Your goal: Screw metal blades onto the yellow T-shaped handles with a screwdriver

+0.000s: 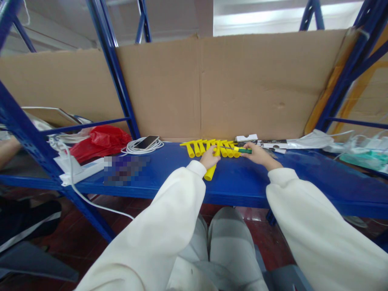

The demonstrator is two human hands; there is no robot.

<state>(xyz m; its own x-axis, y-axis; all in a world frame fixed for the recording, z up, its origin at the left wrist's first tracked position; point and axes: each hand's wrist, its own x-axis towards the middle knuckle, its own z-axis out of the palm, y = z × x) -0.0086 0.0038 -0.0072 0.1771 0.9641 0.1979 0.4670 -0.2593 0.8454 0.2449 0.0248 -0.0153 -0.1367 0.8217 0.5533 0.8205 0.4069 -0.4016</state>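
A wide cardboard sheet [257, 81] stands upright along the far side of a blue shelf [169, 173], walling off its back. Blue metal uprights [110, 60] rise at the left and right, and another person's bare forearm [9, 151] shows at the far left edge, beyond the frame. The person sits at the near side in grey trousers [232, 234], and both arms, in loose white sleeves [169, 214], reach across the shelf's near edge.

On the left part of the shelf lies a crumpled red bag [104, 139], with a long white box [86, 169] on its near side. To the right of the bag is a coiled white cable [130, 147], and a dark-screened phone [147, 142] rests on top of the coil. On the far right, a white plastic wrapper [312, 140] lies against the cardboard.

The right hand [257, 154] is near the middle, its fingers pinching the handle of a screwdriver; the left hand [208, 158] is just left of it, thumb and fingers closed round a yellow tubular piece [212, 172], whose round end points toward the near edge. Similar yellow pieces [197, 149] lie in a row beyond the hands, side by side. The screwdriver [244, 150] has a green and yellow handle, and its thin shaft points left to the held piece; whether the tip touches it cannot be told.
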